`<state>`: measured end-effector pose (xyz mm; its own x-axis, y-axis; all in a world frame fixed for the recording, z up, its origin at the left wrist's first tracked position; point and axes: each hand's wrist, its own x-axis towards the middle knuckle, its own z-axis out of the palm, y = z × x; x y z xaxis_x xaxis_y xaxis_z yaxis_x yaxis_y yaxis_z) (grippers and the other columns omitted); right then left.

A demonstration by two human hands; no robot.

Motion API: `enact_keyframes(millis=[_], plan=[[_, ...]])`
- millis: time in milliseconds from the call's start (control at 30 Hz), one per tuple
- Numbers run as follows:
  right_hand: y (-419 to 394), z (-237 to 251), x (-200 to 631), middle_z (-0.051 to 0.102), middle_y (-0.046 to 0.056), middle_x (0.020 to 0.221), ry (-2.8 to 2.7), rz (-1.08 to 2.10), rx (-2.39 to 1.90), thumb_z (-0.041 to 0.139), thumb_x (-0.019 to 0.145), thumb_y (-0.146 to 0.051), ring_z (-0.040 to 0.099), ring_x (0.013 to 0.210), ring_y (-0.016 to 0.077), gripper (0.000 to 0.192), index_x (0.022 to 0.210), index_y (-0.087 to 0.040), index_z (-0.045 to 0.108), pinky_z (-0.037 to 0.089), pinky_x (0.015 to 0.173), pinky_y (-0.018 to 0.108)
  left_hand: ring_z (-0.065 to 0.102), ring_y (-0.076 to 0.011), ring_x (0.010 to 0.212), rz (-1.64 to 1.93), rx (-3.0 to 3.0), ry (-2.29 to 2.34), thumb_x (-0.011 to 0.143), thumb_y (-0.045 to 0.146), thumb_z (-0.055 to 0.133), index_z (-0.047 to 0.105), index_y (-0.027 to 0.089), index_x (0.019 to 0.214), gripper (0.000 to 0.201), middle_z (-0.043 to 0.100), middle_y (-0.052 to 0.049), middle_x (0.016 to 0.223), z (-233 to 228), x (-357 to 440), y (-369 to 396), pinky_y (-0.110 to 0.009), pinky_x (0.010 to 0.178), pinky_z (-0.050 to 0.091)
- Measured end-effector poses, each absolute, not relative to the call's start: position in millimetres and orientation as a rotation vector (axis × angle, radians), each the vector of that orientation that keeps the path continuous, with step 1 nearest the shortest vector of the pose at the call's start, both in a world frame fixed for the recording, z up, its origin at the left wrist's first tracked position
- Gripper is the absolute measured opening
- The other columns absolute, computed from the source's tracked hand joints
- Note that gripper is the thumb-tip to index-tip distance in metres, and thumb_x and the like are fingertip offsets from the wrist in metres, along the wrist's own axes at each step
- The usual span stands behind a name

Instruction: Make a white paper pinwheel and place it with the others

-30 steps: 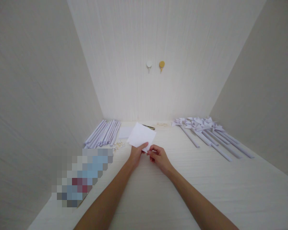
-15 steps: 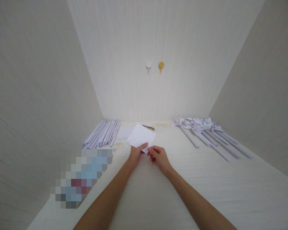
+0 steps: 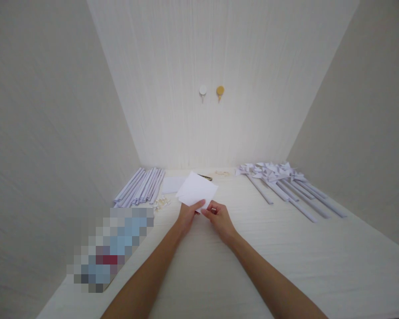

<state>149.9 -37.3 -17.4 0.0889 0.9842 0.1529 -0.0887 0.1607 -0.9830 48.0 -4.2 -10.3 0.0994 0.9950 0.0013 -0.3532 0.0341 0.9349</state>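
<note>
In the head view, the left hand (image 3: 188, 215) pinches the near corner of a white paper sheet (image 3: 197, 189), thumb on top, so the sheet stands tilted up and away from the hands, its far edge lifted off the worktop (image 3: 286, 248). The right hand (image 3: 219, 217) is closed narrowly at that same near corner, fingertips touching the paper just beside the left thumb; it seems to be working a small spot there, though what the fingertips grip is too small to tell. Both forearms reach in from the near edge and meet at the sheet. Left of the hands and farther off lies a bundle of rolled paper sticks (image 3: 140, 187), laid side by side, with small pale bits (image 3: 162, 203) just beside it. Beyond the sheet rest another flat paper (image 3: 173, 184) and a slim metal tool (image 3: 206, 177), partly hidden. Well to the right of the hands, finished paper pinwheels (image 3: 282, 179) lie in a row, heads toward the wall. 2 round hooks (image 3: 211, 91) sit on the wall beyond.
</note>
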Motion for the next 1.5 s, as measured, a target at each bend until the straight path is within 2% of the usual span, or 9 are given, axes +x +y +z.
enact_keyframes(millis=[133, 300, 533, 700, 833, 1033, 1233, 1500], plan=[[-38, -15, 148, 0.032, -0.009, 0.041, -1.147, 1.097, -1.140, 0.061, 0.059, -0.034, 0.026, 0.041, 0.0054, 0.027, 0.049, -0.018, 0.041, 0.017, 0.042, 0.022, 0.053, -0.0101, 0.055, 1.274, 0.944, 0.880, 0.048, 0.026, 0.073, 0.060, 0.016, 0.090, 0.045, 0.062, 0.000, 0.073, -9, 48, -5, -0.020, 0.046, 0.038], [-38, -15, 148, 0.034, -0.008, 0.041, -1.173, 1.098, -1.157, 0.062, 0.058, -0.036, 0.026, 0.041, 0.0052, 0.029, 0.049, -0.018, 0.041, 0.016, 0.041, 0.022, 0.055, -0.0112, 0.061, 1.294, 0.914, 0.861, 0.048, 0.023, 0.073, 0.061, 0.017, 0.089, 0.044, 0.064, -0.002, 0.078, -8, 49, -5, -0.021, 0.051, 0.041], [-37, -17, 150, 0.032, -0.008, 0.041, -1.205, 1.071, -1.150, 0.059, 0.060, -0.038, 0.025, 0.042, 0.0055, 0.030, 0.047, -0.018, 0.040, 0.016, 0.042, 0.022, 0.052, -0.0105, 0.057, 1.268, 0.938, 0.895, 0.048, 0.023, 0.072, 0.062, 0.016, 0.090, 0.044, 0.062, 0.000, 0.072, -11, 48, -4, -0.021, 0.049, 0.039], [-37, -19, 151, 0.032, -0.008, 0.042, -1.221, 1.051, -1.110, 0.060, 0.059, -0.035, 0.026, 0.043, 0.0057, 0.029, 0.047, -0.018, 0.039, 0.017, 0.043, 0.022, 0.058, -0.0163, 0.075, 1.261, 0.990, 0.817, 0.049, 0.021, 0.072, 0.061, 0.016, 0.094, 0.047, 0.065, -0.005, 0.086, -6, 48, -7, -0.026, 0.063, 0.044], [-38, -17, 150, 0.032, -0.008, 0.042, -1.193, 1.062, -1.123, 0.060, 0.059, -0.035, 0.026, 0.043, 0.0055, 0.030, 0.046, -0.018, 0.038, 0.017, 0.043, 0.022, 0.059, -0.0169, 0.078, 1.281, 0.943, 0.812, 0.049, 0.019, 0.071, 0.060, 0.016, 0.096, 0.048, 0.066, -0.006, 0.090, -2, 48, -10, -0.027, 0.068, 0.045], [-39, -14, 149, 0.034, -0.007, 0.040, -1.113, 1.097, -1.151, 0.060, 0.057, -0.034, 0.026, 0.040, 0.0058, 0.029, 0.045, -0.019, 0.039, 0.015, 0.041, 0.022, 0.060, -0.0158, 0.077, 1.375, 0.790, 0.807, 0.052, 0.019, 0.069, 0.060, 0.015, 0.090, 0.040, 0.066, -0.005, 0.089, 0, 48, -7, -0.024, 0.063, 0.046], [-38, -15, 150, 0.032, -0.008, 0.038, -1.051, 1.046, -1.167, 0.059, 0.057, -0.033, 0.026, 0.039, 0.0060, 0.028, 0.046, -0.019, 0.038, 0.015, 0.040, 0.022, 0.056, -0.0102, 0.057, 1.436, 0.691, 0.840, 0.051, 0.023, 0.070, 0.060, 0.011, 0.070, 0.026, 0.065, -0.004, 0.069, -4, 44, 2, -0.021, 0.051, 0.042], [-35, -16, 156, 0.032, -0.010, 0.040, -0.814, 0.963, -1.125, 0.059, 0.060, -0.034, 0.026, 0.037, 0.0052, 0.024, 0.055, -0.019, 0.041, 0.017, 0.038, 0.021, 0.050, -0.0071, 0.048, 1.360, 0.812, 0.905, 0.049, 0.025, 0.071, 0.061, 0.011, 0.066, 0.025, 0.062, -0.001, 0.059, -9, 43, 5, -0.017, 0.041, 0.033]])
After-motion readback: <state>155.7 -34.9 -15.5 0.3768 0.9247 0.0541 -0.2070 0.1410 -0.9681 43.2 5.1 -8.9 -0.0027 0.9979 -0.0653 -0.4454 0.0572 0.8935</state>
